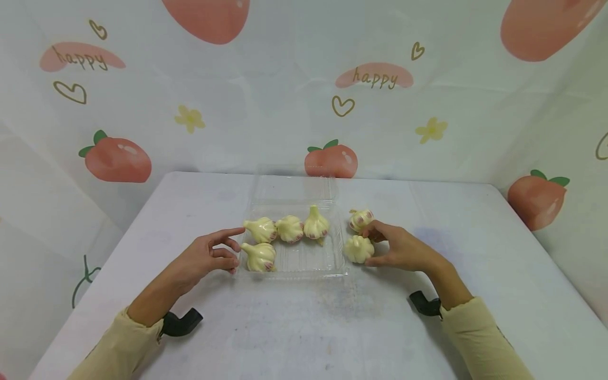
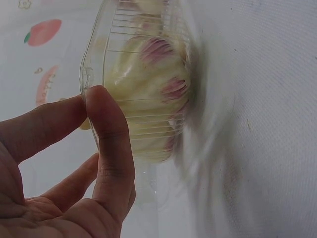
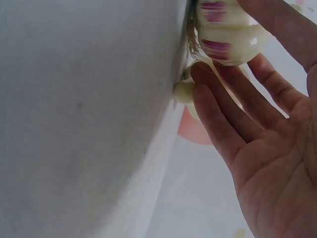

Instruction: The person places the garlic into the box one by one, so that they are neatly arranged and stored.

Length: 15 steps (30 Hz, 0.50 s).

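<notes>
White surface (image 1: pixel 285 338); cloth (image 1: pixel 266 111) behind says "happy". Left fingers (image 2: pixel 113 148) pinch box (image 1: pixel 304 266) edge; right fingers (image 3: pixel 215 124), part open, hold garlic (image 1: pixel 359 249).

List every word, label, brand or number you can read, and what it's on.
"happy": left pink patch on the wall cloth.
"happy": right pink patch on the same cloth.
Left wrist view: a sideways word, too blurred to read surely.
I can make out no lettering on the garlic bulbs or plastic box.

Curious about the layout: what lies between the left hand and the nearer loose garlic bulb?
In the head view, the clear container with four garlic bulbs inside lies between the left hand and that loose bulb.
</notes>
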Motion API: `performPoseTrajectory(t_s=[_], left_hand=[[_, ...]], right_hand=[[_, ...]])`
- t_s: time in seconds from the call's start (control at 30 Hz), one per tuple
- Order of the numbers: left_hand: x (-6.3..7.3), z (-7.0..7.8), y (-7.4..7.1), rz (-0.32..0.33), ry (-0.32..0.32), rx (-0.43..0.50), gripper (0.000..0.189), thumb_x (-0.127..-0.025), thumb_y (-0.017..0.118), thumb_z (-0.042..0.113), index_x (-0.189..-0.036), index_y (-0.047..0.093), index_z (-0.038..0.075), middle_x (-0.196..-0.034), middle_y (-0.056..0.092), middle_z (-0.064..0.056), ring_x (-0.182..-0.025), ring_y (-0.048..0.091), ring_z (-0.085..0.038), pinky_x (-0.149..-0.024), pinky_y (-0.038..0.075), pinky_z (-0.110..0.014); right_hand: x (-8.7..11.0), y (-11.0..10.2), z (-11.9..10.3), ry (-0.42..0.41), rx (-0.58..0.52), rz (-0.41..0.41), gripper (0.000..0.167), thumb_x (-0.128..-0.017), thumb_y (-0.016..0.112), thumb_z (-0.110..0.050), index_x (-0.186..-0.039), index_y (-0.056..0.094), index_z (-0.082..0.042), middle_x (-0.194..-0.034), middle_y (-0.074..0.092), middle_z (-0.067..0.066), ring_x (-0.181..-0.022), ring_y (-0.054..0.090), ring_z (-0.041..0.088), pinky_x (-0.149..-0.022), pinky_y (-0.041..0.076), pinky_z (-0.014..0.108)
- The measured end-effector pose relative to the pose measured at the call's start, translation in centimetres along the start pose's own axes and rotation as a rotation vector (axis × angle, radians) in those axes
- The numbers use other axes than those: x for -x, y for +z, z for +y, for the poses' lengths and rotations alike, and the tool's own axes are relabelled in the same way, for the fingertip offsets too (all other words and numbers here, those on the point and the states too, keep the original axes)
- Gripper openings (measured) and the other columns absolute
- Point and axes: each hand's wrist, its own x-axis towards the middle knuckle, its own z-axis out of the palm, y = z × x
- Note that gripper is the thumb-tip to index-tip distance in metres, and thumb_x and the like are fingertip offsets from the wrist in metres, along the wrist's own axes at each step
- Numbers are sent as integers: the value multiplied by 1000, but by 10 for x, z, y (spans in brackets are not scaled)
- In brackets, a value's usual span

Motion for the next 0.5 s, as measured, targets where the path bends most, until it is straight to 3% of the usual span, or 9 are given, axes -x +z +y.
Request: performPoseTrajectory(t_s=[0.27,0.5], left_hand=[[2,3,1,-6,13,19,73,-89,68,3,-153,33,1,-111,48,-15,-82,67,-11,-76,60,-30],[2,4,1,-4,4,17,71,-90,66,2,-153,33,1,-113,48,-16,-82,67,-11,-77,60,-30]], right_hand=[[0,0,2,-21,38,50,50,-77,87,-24,-115,57,-15,-114,66,-1,-105,67,19,-94,55,43],[0,-2,0,-2,39,73,45,-78,86,-27,-110,56,-19,-110,66,-6,-104,66,15,-92,56,41]])
